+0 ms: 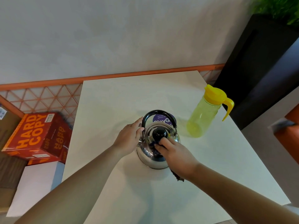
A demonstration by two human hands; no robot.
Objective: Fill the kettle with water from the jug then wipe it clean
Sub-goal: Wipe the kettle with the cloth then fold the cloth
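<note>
A shiny steel kettle with a black arched handle and a black lid knob stands in the middle of the white table. My left hand rests flat against the kettle's left side, by the handle's base. My right hand presses a dark cloth against the kettle's near right side, just below the lid; a corner of the cloth hangs out under my wrist. A yellow-green jug with a yellow lid and handle stands upright at the table's right, apart from both hands.
A purple round sticker or coaster lies on the table behind the kettle. Red "HARD COPY" boxes sit on the floor at the left. A dark panel stands behind the jug, and a grey wall runs along the back.
</note>
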